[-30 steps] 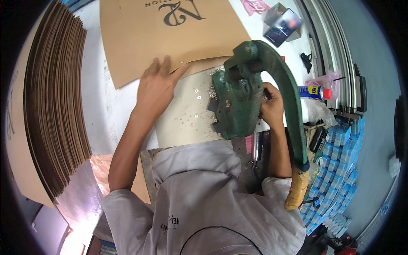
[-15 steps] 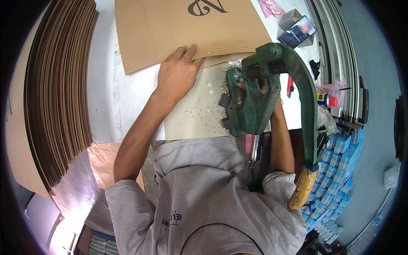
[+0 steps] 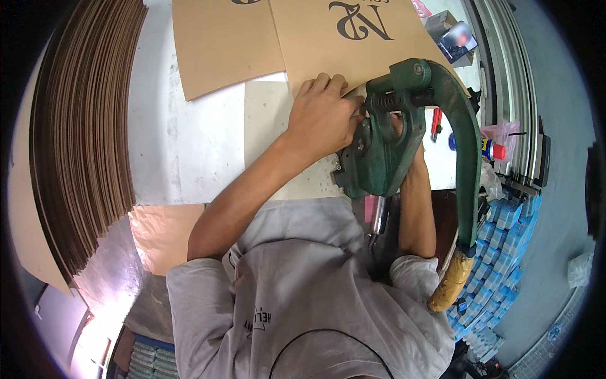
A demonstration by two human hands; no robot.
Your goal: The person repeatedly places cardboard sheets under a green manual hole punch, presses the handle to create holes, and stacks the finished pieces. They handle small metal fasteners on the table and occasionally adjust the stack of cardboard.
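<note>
A green lever hand press (image 3: 382, 167) stands at the table's near right, its curved lever reaching down to a yellow-wrapped handle (image 3: 451, 281). My left hand (image 3: 323, 114) is curled closed at the near edge of a brown cardboard sheet (image 3: 309, 47) with black lettering, right beside the press jaws. Its fingertips are partly hidden against the press. Behind the press body, my right hand (image 3: 396, 123) shows only a few fingers; the rest is covered. A second brown sheet (image 3: 221, 54) lies left of the first, beneath its edge.
At the left stands a tall stack of brown cardboard (image 3: 88, 139). A pale mat (image 3: 259, 114) lies on the white table (image 3: 183, 145). To the right are a small box (image 3: 457, 41), a red cutter (image 3: 436, 123), a red-capped spray can (image 3: 492, 149) and blue-wrapped bundles (image 3: 499, 246).
My left hand has moved right, up to the press jaws. The upper lettered sheet has shifted right, uncovering another sheet on the left. My right hand stays behind the press.
</note>
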